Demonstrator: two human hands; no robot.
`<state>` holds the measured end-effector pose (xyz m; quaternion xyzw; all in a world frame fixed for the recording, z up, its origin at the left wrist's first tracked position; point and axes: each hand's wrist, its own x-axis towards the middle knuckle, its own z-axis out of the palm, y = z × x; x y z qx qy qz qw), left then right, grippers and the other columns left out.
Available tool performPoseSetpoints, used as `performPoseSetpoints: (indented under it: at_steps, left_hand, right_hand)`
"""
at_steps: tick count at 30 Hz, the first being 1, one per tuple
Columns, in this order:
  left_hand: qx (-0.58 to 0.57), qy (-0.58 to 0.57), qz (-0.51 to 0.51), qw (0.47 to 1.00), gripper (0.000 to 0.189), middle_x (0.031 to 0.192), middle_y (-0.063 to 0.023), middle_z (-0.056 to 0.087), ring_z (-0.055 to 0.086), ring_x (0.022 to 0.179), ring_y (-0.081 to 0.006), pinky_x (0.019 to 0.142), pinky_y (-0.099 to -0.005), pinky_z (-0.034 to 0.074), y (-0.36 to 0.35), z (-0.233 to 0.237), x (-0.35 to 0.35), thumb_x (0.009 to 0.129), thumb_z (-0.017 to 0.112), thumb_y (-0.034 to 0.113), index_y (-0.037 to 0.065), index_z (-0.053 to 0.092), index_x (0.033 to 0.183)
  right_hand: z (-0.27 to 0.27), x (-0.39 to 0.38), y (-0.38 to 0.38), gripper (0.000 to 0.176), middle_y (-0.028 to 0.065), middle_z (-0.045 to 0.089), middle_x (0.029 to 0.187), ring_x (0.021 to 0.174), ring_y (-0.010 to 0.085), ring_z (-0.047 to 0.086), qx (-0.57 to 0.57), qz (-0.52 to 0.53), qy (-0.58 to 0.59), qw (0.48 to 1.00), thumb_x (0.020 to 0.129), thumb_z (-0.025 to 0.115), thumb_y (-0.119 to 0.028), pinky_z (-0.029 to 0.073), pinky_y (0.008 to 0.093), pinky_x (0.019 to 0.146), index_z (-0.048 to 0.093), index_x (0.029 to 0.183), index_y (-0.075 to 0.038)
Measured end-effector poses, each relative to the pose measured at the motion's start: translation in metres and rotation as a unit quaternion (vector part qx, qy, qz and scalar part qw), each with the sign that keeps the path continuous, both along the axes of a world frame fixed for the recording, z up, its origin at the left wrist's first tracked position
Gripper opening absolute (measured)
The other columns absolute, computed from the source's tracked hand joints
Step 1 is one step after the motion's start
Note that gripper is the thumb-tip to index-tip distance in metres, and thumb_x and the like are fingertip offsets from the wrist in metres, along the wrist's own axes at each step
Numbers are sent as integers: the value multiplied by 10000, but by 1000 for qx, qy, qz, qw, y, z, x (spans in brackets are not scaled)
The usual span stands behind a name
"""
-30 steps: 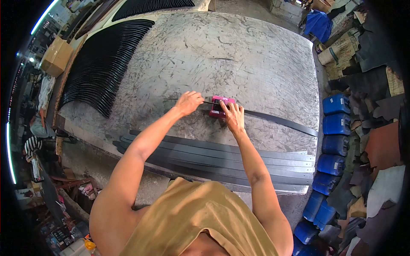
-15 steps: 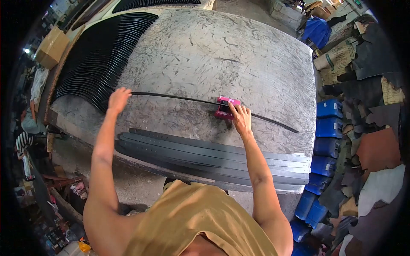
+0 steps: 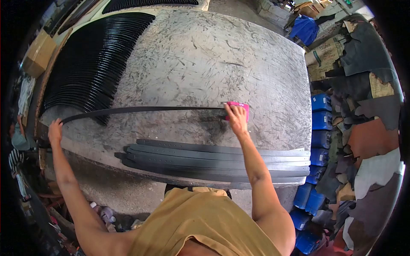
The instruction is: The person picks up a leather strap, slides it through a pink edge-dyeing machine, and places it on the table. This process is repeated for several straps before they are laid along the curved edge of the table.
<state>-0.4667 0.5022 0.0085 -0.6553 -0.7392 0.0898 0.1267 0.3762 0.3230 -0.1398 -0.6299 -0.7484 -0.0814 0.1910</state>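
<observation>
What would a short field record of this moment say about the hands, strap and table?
Left hand: grips the end of the black strap at the table's left edge
Right hand: on the pink block; grip unclear
Strap: stretched from left hand to block
Table: scarred grey top
Near edge: stack of straps
Far left: fanned black strips

Left hand (image 3: 54, 131): a second ago beside the pink block (image 3: 240, 106) at mid-bench, then halfway out, now at the far left edge of the bench (image 3: 205, 55), arm fully stretched. Black strap (image 3: 141, 109): formerly trailing right of the block toward the bench's right edge, now drawn through and lying in one long line left of the block, its right-hand tail gone.
</observation>
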Motion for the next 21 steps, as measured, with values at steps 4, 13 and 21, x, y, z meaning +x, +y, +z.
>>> performPoseSetpoints:
  at_steps: [4, 13, 21]
  left_hand:
    - [-21, 38, 70, 997, 318, 1198, -161, 592, 555, 1132, -388, 891, -494, 477, -18, 78, -72, 970, 540, 256, 151, 573, 1269]
    - [-16, -22, -113, 993, 446, 863, -188, 610, 582, 854, -423, 694, -499, 427, -72, 97, 118, 891, 609, 457, 19, 589, 804]
    - [-208, -290, -418, 835, 277, 1093, -131, 627, 595, 1045, -343, 852, -424, 480, -66, -27, 550, 967, 540, 305, 98, 617, 1135]
  right_hand:
    - [-15, -62, 24, 593, 74, 555, 1116, 1093, 267, 510, -33, 43, 18, 998, 814, 534, -25, 350, 464, 1044, 504, 1390, -164]
    - [153, 126, -29, 316, 93, 636, 1009, 996, 297, 553, -18, -12, -23, 999, 926, 485, -61, 430, 414, 902, 692, 1154, -133]
    - [522, 330, -201, 278, 107, 665, 1061, 989, 257, 615, 100, -176, -436, 877, 919, 496, -114, 458, 391, 918, 683, 1119, -66]
